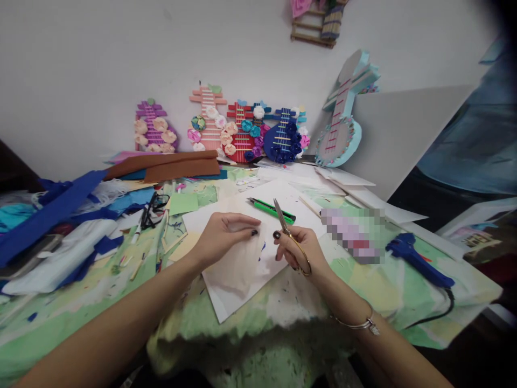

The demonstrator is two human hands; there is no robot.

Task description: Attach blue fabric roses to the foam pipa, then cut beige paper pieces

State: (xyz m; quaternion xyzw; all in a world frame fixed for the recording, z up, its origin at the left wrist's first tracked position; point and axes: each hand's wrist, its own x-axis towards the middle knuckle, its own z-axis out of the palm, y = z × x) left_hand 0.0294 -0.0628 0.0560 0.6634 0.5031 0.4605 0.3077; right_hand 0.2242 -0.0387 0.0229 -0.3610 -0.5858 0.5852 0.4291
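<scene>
and here's the left hand (220, 233), thumb and fingers drawn in to a narrow pinch, a thin cream sheet (236, 272) at its fingertips! over on the other side, the right hand (309, 248) is curled around a pair of scissors (288, 230), gold handles low in the grip, blades together and pointing up and away.

the cream sheet looks soft, pale and a little blurred, hanging over white paper (220, 308) in the middle of the table. a green cutter (262, 207) lies on that paper, just beyond the hands.

out right, a blue glue gun (422, 261) rests on the green-patterned tablecloth (363, 285). out left, a jumble: a long blue strip (60, 213), with brown sheets (181, 166) farther back. and along the pale wall (100, 59), a line of flower-trimmed instrument models (242, 134), a bigger light-blue model (353, 137) leaning at the right!
</scene>
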